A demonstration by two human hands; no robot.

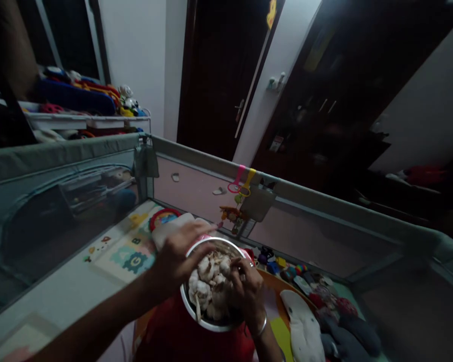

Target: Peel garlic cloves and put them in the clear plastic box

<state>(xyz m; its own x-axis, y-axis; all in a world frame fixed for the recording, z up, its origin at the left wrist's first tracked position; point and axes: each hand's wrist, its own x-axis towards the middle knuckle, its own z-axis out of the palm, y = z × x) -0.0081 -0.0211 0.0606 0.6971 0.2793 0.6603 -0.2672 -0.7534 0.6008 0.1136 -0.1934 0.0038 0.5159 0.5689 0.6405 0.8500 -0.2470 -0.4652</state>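
A round steel bowl (206,328) sits low in the middle of the head view, filled with several whitish garlic bulbs (201,291), some with dry stems. My left hand (181,251) reaches over the bowl's left rim with its fingers stretched out and apart, and nothing shows in its grasp. Inside the right part of the bowl, my right hand (248,286) has its fingers bent and pinched at a garlic bulb (225,265); its palm hides part of the contents. A silver bangle (263,324) circles the right wrist.
A playpen with padded rails (324,203) and mesh sides surrounds me. Soft toys (304,327) and small coloured toys lie along the right. A patterned mat (117,256) spreads to the left. Pink and yellow rings (245,188) hang from the far rail; a dark door (215,75) stands beyond.
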